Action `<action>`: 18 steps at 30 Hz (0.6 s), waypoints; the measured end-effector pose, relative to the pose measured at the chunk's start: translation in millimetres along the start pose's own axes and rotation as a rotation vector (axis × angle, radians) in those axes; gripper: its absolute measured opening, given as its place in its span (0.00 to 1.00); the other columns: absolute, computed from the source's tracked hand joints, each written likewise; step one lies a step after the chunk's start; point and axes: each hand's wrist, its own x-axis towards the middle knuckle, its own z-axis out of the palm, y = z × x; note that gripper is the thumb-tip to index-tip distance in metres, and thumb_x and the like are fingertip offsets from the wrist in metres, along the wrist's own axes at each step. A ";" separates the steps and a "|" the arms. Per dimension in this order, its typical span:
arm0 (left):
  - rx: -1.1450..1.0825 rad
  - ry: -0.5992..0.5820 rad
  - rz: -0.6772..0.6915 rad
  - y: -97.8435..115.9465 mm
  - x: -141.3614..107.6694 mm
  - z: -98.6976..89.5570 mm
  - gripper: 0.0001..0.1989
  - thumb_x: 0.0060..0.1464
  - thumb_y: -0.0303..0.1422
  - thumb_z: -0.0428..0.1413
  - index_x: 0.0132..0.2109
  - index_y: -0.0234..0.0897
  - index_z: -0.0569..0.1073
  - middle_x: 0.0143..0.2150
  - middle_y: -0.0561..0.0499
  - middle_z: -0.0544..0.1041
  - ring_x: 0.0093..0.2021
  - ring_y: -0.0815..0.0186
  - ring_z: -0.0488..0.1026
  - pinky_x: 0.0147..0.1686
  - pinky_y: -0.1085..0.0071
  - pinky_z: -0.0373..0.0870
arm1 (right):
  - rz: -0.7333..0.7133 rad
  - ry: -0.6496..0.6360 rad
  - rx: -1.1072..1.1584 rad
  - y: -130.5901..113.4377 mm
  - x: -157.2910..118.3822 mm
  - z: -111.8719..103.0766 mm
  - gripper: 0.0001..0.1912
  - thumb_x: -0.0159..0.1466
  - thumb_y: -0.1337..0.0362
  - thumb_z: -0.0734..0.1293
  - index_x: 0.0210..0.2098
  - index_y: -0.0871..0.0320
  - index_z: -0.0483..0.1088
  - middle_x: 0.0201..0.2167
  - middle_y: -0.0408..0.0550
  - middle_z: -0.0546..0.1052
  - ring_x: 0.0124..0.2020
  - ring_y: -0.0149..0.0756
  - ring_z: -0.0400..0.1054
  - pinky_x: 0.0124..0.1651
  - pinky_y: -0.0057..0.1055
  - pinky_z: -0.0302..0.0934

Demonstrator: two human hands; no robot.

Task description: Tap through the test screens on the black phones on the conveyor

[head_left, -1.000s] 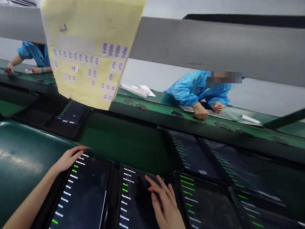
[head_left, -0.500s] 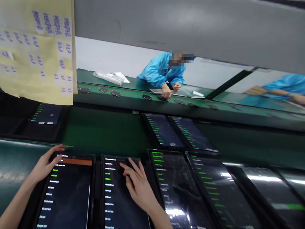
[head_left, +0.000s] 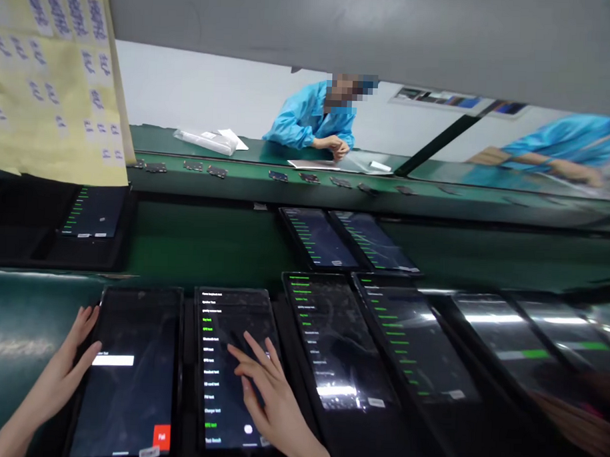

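My left hand (head_left: 62, 373) rests at the left edge of a dark tablet (head_left: 129, 402), fingers apart, thumb over its screen near a white bar. That screen shows a red "Fail" box at its lower right. My right hand (head_left: 272, 397) is spread over the second tablet (head_left: 233, 419), its index finger over the screen. White and green test lines run down that tablet's left side. Neither hand holds anything. To the right lies a third tablet (head_left: 341, 350) with a similar list, then a fourth tablet (head_left: 415, 346) with mostly green lines.
Two tablets (head_left: 317, 239) lie farther back, another tablet (head_left: 94, 211) at back left. Small circuit boards (head_left: 278, 176) line a green ledge. A person in blue (head_left: 309, 118) sits beyond. Yellow paper (head_left: 54, 100) hangs at upper left. Another person's hand (head_left: 573, 424) is at lower right.
The left tablet's screen went from a test list to a white bar and red "Fail" box. My right hand moved lower over its tablet. The view shifted; the far person's hands came together.
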 end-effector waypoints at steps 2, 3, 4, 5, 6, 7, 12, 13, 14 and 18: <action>0.005 -0.024 0.013 1.4 -2.3 3.4 0.39 0.59 0.55 0.44 0.69 0.51 0.34 0.69 0.52 0.51 0.70 0.59 0.39 0.66 0.46 0.40 | -0.018 0.011 -0.010 -0.9 -1.2 4.2 0.11 0.64 0.76 0.56 0.41 0.55 0.61 0.53 0.53 0.74 0.65 0.49 0.53 0.61 0.62 0.53; 0.020 -0.038 0.020 2.0 -2.2 4.2 0.41 0.58 0.55 0.45 0.69 0.51 0.32 0.70 0.52 0.50 0.70 0.58 0.39 0.66 0.45 0.41 | -0.024 0.016 -0.012 -1.0 -1.2 4.9 0.11 0.64 0.76 0.56 0.41 0.55 0.61 0.53 0.53 0.74 0.65 0.49 0.54 0.61 0.62 0.54; 0.039 -0.048 0.034 2.4 -1.7 4.4 0.43 0.58 0.55 0.46 0.69 0.51 0.31 0.70 0.51 0.49 0.70 0.56 0.40 0.65 0.45 0.42 | -0.026 0.022 -0.012 -1.0 -1.0 5.0 0.11 0.64 0.76 0.56 0.41 0.56 0.61 0.53 0.53 0.74 0.65 0.49 0.54 0.61 0.62 0.54; 0.063 -0.049 0.053 2.5 -1.2 4.4 0.44 0.57 0.55 0.48 0.69 0.51 0.30 0.70 0.50 0.49 0.70 0.55 0.40 0.65 0.44 0.43 | -0.028 0.028 -0.010 -1.2 -0.8 4.7 0.10 0.64 0.75 0.56 0.40 0.56 0.62 0.52 0.53 0.74 0.64 0.49 0.55 0.61 0.62 0.54; 0.093 -0.044 0.074 2.2 -0.8 4.3 0.44 0.57 0.55 0.48 0.69 0.50 0.30 0.70 0.49 0.48 0.70 0.54 0.40 0.65 0.45 0.44 | -0.029 0.035 -0.005 -1.5 -0.9 4.1 0.10 0.63 0.75 0.56 0.40 0.56 0.62 0.52 0.53 0.74 0.64 0.49 0.55 0.61 0.61 0.54; 0.123 -0.034 0.096 1.6 -0.7 4.2 0.45 0.57 0.55 0.49 0.69 0.50 0.31 0.70 0.48 0.47 0.70 0.54 0.38 0.65 0.45 0.45 | -0.028 0.040 0.002 -2.0 -1.1 3.4 0.10 0.63 0.75 0.56 0.40 0.56 0.62 0.52 0.53 0.75 0.64 0.49 0.55 0.61 0.61 0.53; 0.121 -0.046 0.138 -4.9 -1.1 5.8 0.41 0.59 0.52 0.47 0.69 0.51 0.32 0.71 0.49 0.46 0.70 0.56 0.35 0.66 0.46 0.42 | -0.015 0.023 0.016 -4.6 -4.5 1.7 0.10 0.63 0.74 0.57 0.40 0.55 0.63 0.52 0.52 0.75 0.64 0.50 0.56 0.60 0.64 0.53; 0.093 -0.045 0.139 -5.6 -0.6 6.2 0.39 0.61 0.51 0.46 0.69 0.51 0.33 0.70 0.49 0.46 0.70 0.57 0.35 0.66 0.47 0.41 | -0.018 0.017 0.013 -5.0 -4.8 2.2 0.10 0.63 0.74 0.57 0.39 0.54 0.63 0.51 0.52 0.75 0.64 0.50 0.56 0.60 0.64 0.53; 0.072 -0.037 0.134 -5.5 -0.2 6.3 0.36 0.62 0.50 0.43 0.69 0.49 0.35 0.70 0.49 0.47 0.70 0.58 0.35 0.66 0.48 0.40 | -0.024 0.013 0.009 -5.6 -4.7 2.8 0.10 0.63 0.74 0.56 0.39 0.54 0.63 0.51 0.52 0.75 0.63 0.50 0.56 0.60 0.64 0.53; 0.189 0.060 0.088 7.3 -6.5 1.6 0.35 0.60 0.53 0.40 0.67 0.38 0.52 0.68 0.45 0.55 0.70 0.55 0.42 0.66 0.50 0.43 | -0.058 -0.029 -0.020 -10.5 -1.8 2.4 0.10 0.63 0.74 0.56 0.39 0.55 0.64 0.50 0.52 0.76 0.64 0.50 0.56 0.61 0.62 0.55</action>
